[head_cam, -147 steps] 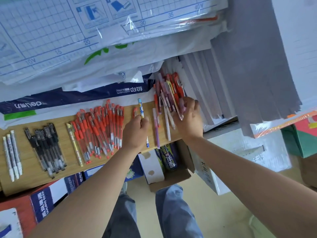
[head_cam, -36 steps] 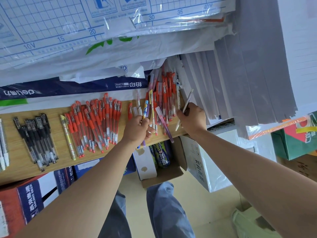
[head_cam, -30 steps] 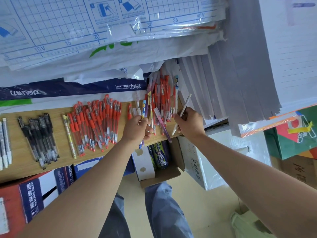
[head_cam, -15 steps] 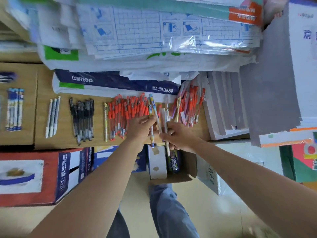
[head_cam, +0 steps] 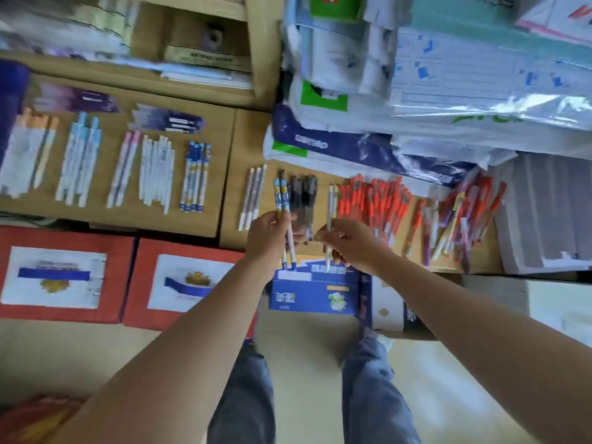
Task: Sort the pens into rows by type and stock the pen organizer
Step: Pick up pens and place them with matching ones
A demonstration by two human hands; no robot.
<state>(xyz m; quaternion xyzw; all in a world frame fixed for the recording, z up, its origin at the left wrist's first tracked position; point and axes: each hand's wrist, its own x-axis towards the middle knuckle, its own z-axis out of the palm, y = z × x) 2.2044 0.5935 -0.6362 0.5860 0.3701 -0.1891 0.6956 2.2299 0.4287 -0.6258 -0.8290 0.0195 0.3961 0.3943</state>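
The person stands at a low wooden shelf [head_cam: 242, 145] with both arms reaching out over it. The left hand [head_cam: 267, 237] pinches two blue-and-white patterned pens [head_cam: 281, 197] between thumb and curled fingers. It holds them side by side and nearly upright, with their lower ends sticking out below the fist. The right hand [head_cam: 355, 243], just beside it, grips a slim white pen [head_cam: 330, 206] the same way, caps pointing toward the back of the shelf. Under and between the two hands lies a row of black pens [head_cam: 302, 193], and to its left three white pens [head_cam: 253, 197] lie parallel. To the right of the held white pen a thick row of red pens [head_cam: 374, 200] lies packed close together. Beyond that is a loose mixed heap of pens [head_cam: 458, 216], red, purple, yellow and white, lying at crossed angles. A second wooden board [head_cam: 96, 216] to the left carries more sorted groups: a cluster of blue patterned pens [head_cam: 195, 177] matching the pair in the left hand, then a row of white pens [head_cam: 157, 174], two pink-capped pens [head_cam: 123, 168], and some light blue pens [head_cam: 80, 161]. That end of the board is blurred, so the farthest groups are hard to make out. Stacks of wrapped paper [head_cam: 448, 100] are piled along the back right of the shelf. Red boxes [head_cam: 64, 238] and a blue box [head_cam: 314, 290] stand below its front edge, by the person's jeans [head_cam: 243, 395].
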